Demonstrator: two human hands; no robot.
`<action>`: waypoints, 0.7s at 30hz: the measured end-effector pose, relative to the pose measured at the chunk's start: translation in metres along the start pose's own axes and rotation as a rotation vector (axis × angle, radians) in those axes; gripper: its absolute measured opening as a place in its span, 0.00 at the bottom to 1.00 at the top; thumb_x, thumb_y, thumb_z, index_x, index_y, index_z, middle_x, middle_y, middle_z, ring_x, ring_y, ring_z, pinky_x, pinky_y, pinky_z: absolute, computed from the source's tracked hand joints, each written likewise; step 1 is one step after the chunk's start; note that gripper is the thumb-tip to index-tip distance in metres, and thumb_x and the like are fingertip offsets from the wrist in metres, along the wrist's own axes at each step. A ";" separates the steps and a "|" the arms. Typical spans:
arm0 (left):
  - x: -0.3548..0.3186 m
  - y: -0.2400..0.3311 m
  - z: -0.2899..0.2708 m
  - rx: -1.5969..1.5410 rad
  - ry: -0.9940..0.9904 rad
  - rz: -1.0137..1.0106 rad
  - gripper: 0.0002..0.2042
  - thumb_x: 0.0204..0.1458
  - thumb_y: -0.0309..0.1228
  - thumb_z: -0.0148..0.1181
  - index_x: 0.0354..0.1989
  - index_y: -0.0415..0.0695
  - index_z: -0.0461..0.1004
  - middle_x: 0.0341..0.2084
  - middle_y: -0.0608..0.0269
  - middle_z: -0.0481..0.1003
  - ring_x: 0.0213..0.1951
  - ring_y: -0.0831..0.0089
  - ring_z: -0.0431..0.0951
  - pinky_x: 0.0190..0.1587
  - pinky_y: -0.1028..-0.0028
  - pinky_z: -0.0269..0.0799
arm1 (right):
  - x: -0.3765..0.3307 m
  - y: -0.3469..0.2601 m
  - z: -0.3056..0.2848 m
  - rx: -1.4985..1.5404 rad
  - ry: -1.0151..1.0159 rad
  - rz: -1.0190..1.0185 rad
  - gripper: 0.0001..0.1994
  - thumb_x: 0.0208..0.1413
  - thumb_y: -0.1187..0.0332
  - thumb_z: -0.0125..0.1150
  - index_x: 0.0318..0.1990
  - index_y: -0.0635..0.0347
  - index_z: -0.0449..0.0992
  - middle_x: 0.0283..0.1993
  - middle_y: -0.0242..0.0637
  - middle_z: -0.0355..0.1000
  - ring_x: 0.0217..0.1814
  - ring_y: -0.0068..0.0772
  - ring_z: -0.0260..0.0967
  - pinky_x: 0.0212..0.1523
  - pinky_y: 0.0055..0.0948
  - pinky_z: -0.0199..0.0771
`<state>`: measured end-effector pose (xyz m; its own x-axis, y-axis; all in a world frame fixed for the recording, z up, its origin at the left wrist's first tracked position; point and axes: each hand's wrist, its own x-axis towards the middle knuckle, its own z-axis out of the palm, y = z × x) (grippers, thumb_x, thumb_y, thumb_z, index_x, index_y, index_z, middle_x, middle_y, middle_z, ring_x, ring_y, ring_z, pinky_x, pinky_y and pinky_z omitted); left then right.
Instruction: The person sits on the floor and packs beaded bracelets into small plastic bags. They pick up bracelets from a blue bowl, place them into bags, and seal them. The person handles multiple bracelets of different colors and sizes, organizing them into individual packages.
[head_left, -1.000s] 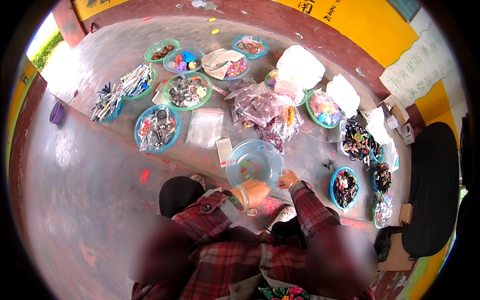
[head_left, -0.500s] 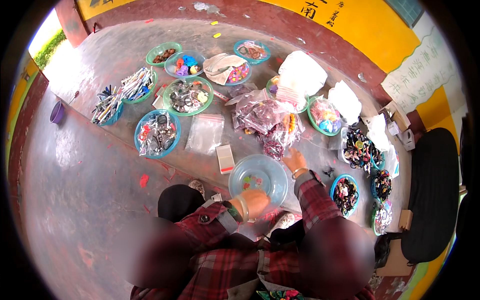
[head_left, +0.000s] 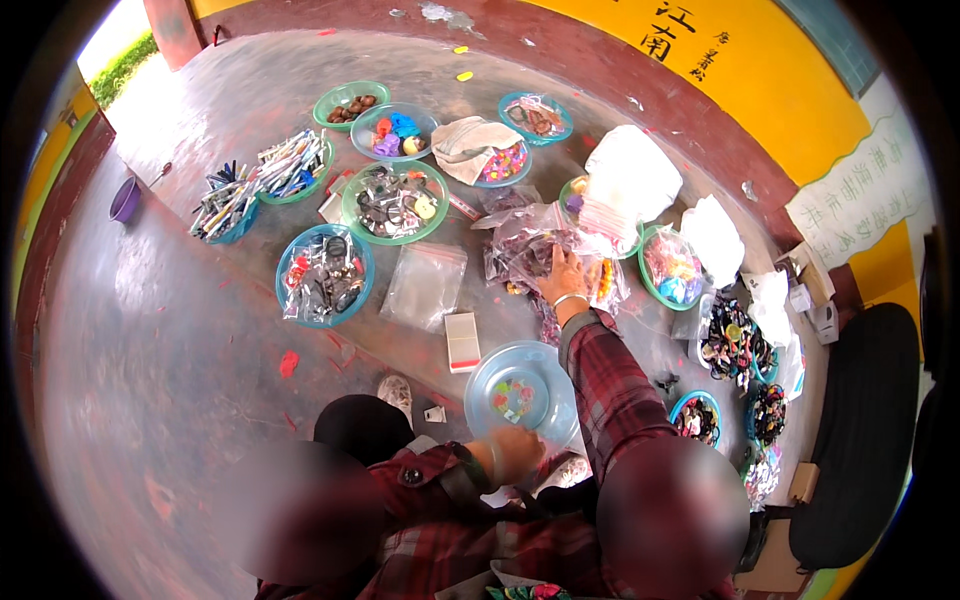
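My right hand [head_left: 562, 278] reaches forward onto a heap of clear plastic bags [head_left: 515, 245] with dark purplish contents. Its fingers are stretched out and touch the plastic. Close to my body, my left hand [head_left: 512, 456] is at the near rim of a pale blue translucent bowl [head_left: 483, 385]; motion blurs its fingers. A small coloured pattern shows on the bottom of the bowl. Just left of the heap lie flat, clear zip bags [head_left: 424, 285], and a small white box [head_left: 462, 340] sits between them and the bowl.
Around these on the floor stand a green basin of packaged pieces [head_left: 395, 205], a blue basin of bagged items [head_left: 325, 275] and baskets of pens [head_left: 290, 165]. At right are white sacks [head_left: 632, 180], a basin of colourful bags [head_left: 670, 268] and several containers of dark hair ties [head_left: 730, 335].
My right hand has moved forward from beside the bowl onto the bag heap. My left hand has drawn back from over the bowl to its near rim. The view has shifted slightly.
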<state>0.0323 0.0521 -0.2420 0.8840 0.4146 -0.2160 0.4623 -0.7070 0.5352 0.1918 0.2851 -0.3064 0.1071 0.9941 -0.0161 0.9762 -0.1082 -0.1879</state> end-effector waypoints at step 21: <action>-0.001 -0.001 -0.020 -0.027 -0.025 0.072 0.06 0.39 0.24 0.52 0.26 0.37 0.72 0.27 0.46 0.73 0.32 0.51 0.75 0.35 0.61 0.71 | -0.121 0.143 -0.075 1.807 -0.169 0.328 0.14 0.54 0.73 0.49 0.49 0.53 0.65 0.41 0.33 0.70 0.38 0.33 0.71 0.34 0.33 0.74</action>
<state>0.0298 0.0641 -0.2256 0.9164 0.3489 -0.1964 0.3961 -0.7187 0.5715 0.3322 0.1494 -0.2580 0.0989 0.9388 -0.3300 -0.4580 -0.2514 -0.8527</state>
